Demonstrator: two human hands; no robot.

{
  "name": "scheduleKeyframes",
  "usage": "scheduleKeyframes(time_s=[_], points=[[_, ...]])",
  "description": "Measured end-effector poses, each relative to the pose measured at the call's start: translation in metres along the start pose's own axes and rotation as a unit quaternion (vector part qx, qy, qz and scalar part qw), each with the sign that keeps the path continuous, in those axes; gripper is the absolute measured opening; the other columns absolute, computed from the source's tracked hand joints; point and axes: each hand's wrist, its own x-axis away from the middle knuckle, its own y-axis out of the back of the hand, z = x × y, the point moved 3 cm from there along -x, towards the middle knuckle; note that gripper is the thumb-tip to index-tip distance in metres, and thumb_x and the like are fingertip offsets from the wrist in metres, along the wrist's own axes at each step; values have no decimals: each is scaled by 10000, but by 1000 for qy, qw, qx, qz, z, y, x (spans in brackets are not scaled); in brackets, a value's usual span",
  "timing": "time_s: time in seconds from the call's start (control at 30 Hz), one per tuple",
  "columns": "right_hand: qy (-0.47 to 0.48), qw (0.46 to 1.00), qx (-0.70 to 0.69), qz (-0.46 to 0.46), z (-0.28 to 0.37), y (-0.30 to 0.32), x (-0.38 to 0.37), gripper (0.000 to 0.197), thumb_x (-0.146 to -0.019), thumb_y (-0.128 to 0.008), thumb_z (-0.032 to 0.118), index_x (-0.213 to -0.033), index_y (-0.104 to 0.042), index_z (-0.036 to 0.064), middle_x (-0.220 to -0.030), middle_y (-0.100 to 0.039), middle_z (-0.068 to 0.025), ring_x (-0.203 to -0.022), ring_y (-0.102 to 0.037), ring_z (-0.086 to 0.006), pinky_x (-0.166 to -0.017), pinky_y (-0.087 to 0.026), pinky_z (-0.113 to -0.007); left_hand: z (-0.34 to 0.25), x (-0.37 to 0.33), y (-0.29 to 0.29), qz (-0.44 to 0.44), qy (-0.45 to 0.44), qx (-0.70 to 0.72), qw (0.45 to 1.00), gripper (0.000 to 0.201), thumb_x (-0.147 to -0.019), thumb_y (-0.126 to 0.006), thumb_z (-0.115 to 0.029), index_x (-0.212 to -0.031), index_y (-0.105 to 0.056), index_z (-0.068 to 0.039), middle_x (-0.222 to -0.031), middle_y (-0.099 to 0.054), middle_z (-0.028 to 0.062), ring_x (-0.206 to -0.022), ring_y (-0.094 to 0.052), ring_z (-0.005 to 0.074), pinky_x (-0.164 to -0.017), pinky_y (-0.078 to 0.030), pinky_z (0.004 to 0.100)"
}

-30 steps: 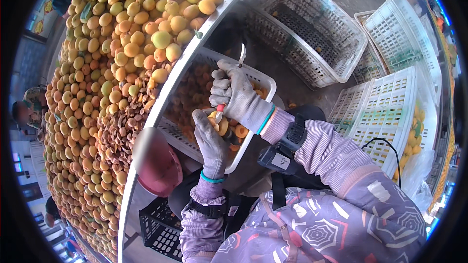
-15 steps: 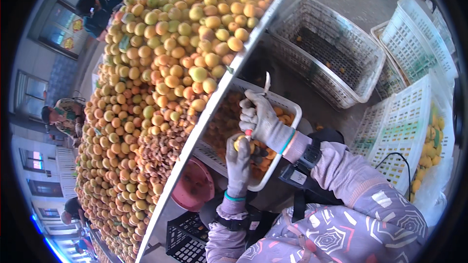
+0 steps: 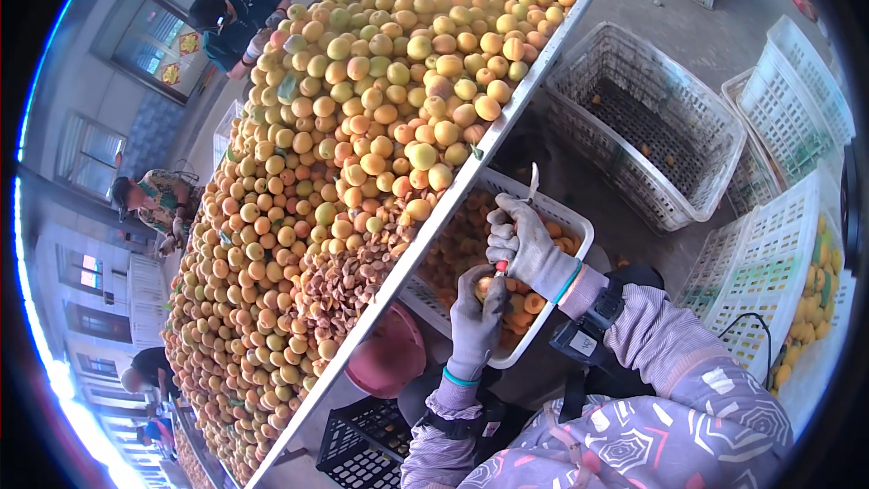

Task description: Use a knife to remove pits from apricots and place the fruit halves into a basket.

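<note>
My right hand (image 3: 532,249), in a grey glove, is closed round a knife whose curved blade (image 3: 533,180) sticks out above the fist. A small red tip (image 3: 501,266) shows under that fist, against the fruit in my other hand. My left hand (image 3: 473,326), gloved too, is closed on an apricot (image 3: 484,288), mostly covered by its fingers. Both hands are over a white basket (image 3: 581,244) that holds cut orange apricot pieces (image 3: 523,312). Left of them rises a slanted, white-edged table (image 3: 425,258) heaped with whole apricots (image 3: 362,127).
Brown pits (image 3: 353,281) lie piled near the table's edge. Below it sit a pink basin (image 3: 389,362) and a black crate (image 3: 348,453). At right are a large white crate (image 3: 588,118), stacked crates and a crate side with yellow fruit (image 3: 819,299). Several people work beyond the heap.
The whole view has shifted, so everything sits further right and lower. Both hands stay close together over the basket, still holding the knife and the apricot.
</note>
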Motion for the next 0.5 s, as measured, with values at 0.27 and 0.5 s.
scheduleKeyframes(time_s=[0.27, 0.5], points=[[148, 987, 64, 1, 22, -17, 16, 330, -899, -511, 356, -691, -517, 100, -433, -327, 54, -317, -261, -82, -343, -215, -243, 17, -2, 41, -76, -71, 83, 991, 241, -926, -468, -233, -957, -490, 5, -862, -541, 85, -781, -592, 157, -625, -508, 307], [91, 990, 111, -10, 13, -12, 18, 349, -893, -519, 370, -686, -508, 89, -440, -322, 59, -318, -253, -69, -337, -208, -234, -59, -38, 97, -237, -11, 317, 918, 447, -913, -447, -471, -927, -488, -26, -702, -510, 44, -582, -504, 122, -503, -457, 240]])
